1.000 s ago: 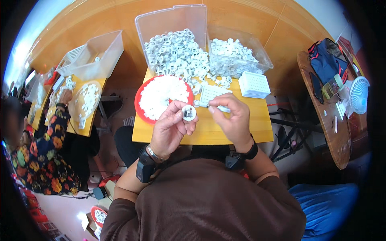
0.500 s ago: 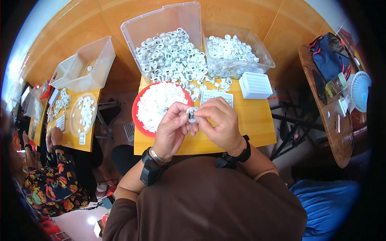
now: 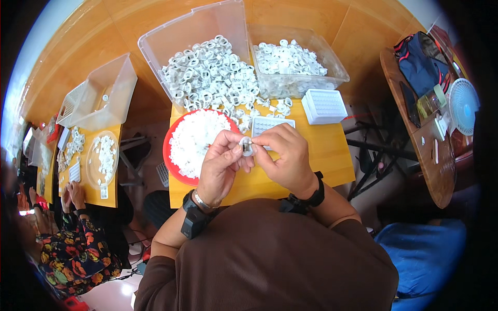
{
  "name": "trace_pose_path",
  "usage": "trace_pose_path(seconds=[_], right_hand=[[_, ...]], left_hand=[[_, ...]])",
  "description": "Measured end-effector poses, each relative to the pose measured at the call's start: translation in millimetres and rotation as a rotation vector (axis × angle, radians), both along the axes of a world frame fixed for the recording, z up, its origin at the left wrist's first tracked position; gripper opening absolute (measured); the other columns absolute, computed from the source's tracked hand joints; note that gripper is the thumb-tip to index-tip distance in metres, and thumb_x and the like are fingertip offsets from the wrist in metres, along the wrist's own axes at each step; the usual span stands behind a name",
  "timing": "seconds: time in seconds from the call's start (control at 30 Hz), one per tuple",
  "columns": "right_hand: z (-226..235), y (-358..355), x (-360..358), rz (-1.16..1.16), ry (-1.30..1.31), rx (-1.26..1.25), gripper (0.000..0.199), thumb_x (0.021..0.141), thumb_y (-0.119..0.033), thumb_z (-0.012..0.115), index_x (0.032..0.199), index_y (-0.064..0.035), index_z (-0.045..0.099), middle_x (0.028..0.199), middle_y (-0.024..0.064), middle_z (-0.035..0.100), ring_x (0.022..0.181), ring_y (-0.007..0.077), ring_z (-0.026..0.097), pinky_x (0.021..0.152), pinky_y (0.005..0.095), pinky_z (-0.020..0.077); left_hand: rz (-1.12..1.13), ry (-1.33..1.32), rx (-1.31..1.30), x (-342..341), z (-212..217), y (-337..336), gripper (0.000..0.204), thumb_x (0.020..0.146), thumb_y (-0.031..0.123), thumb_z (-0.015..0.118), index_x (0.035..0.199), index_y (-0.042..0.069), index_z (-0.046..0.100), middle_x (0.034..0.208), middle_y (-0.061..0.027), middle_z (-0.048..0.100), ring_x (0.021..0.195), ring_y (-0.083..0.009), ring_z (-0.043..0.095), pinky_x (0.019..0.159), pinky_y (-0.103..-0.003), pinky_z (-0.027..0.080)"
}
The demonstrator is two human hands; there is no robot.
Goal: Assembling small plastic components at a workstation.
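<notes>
I sit at a small yellow table (image 3: pixel 332 155) so my arms can rest close to it. Far from me stand two big clear bins. The left bin (image 3: pixel 197 31) is full of white ring parts, and the right bin (image 3: pixel 311 78) has more white bits, both just past the table where I can reach them. Some rings have spilled onto the table's far edge. On the left of the table is a red plate (image 3: pixel 168 150) piled with tiny white pieces, right beside my left hand (image 3: pixel 220 168) so picking is easy. A white tray (image 3: pixel 324 105) with many little holes sits far right, and a second one (image 3: pixel 267 124) peeks out behind my right hand (image 3: pixel 285 155). I hold both hands up near my chest so I can see well. Between them is one small white ring part (image 3: pixel 246 146). My left thumb and fingers pinch it from the left, and my right fingertips pinch it from the right. Far left, another person (image 3: pixel 78 249) works at another table
</notes>
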State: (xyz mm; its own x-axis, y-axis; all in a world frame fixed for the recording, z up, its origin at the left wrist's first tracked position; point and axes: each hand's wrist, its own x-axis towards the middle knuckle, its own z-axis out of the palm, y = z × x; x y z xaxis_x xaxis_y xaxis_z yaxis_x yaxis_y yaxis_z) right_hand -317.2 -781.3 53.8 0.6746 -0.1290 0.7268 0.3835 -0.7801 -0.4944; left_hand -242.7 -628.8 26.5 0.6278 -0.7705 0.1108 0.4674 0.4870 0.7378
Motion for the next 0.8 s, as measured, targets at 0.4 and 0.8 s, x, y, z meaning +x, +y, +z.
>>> trace_pose_path(seconds=[0.4, 0.8], right_hand=[[-12, -3, -9, -0.159, -0.059, -0.242, 0.015, 0.07, -0.004, 0.069, 0.081, -0.0082, 0.061, 0.072, 0.0035, 0.056, 0.068, 0.0229, 0.055, 0.062, 0.0353, 0.0445], [-17, -7, -5, 0.005, 0.137, -0.129, 0.01, 0.075, -0.005, 0.066, 0.079, -0.0046, 0.057, 0.073, 0.0068, 0.057, 0.07, 0.025, 0.057, 0.064, 0.0371, 0.0459]], left_hand=[[0.036, -0.001, 0.105, -3, -6, -14, 0.012, 0.095, 0.01, 0.052, 0.106, 0.003, 0.054, 0.087, -0.0059, 0.062, 0.074, -0.0114, 0.059, 0.067, -0.025, 0.048], [0.0, -0.163, 0.217, 2, -19, -2, 0.018, 0.096, 0.009, 0.05, 0.112, 0.001, 0.054, 0.09, -0.0058, 0.062, 0.078, -0.0122, 0.057, 0.07, -0.025, 0.047]])
